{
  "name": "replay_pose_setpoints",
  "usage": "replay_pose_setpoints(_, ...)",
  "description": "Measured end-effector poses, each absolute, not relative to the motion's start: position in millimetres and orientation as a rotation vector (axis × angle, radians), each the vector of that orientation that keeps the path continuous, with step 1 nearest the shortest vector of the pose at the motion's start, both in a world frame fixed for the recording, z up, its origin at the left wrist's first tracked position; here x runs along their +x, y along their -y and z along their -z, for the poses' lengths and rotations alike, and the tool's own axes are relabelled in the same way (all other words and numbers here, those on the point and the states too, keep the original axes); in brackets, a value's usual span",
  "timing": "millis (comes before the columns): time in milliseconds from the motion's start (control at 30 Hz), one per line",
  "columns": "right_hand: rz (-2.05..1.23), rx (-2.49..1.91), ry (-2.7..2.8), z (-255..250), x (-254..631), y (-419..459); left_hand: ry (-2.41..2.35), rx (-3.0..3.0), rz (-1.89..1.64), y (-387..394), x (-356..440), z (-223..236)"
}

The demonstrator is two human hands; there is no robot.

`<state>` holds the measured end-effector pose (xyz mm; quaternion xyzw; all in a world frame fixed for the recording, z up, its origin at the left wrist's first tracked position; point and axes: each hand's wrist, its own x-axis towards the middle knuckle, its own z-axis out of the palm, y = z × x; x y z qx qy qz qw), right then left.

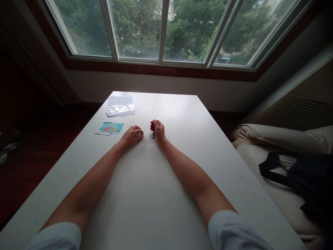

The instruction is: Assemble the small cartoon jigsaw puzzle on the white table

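Note:
Near the middle of the white table (135, 194), my left hand (131, 136) rests with its fingers curled over a small dark, multicoloured object (138, 134), mostly covered by the fingers. A short gap to the right, my right hand (159, 131) stands on its side with fingers bent in and the thumb against them. Whatever it pinches is too small to tell. Just below its fingertips lies a small round silvery disc (152, 135), partly behind the hand. Left of my left hand is a flat colourful picture sheet (110, 128) with cartoon-like figures on blue-green.
A clear plastic sleeve with white papers (121, 106) lies at the table's far left corner. Beyond the far edge are a wall and a window (161, 62). On the right stands a cream sofa (260, 149) with a black bag or cloth (309, 177) on it.

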<state>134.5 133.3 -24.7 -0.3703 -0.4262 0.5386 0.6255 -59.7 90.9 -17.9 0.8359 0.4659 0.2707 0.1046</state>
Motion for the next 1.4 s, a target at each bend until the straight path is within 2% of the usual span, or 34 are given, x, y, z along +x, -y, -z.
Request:
replay_pose_setpoints(867, -1.238, -0.861, 0.975, 23, 136, -132, -1.503, 2.394, -0.878, -90, -59, 17)
replay_pose_setpoints(1133, -1.226, -0.875, 0.980, 23, 136, -133, -1.515, 2.567, -0.716, -83, -52, 9)
replay_pose_setpoints(1400, -1.217, -0.824, 0.979, 25, 137, -132, -1.529, 2.528, -0.808, -91, -50, 17)
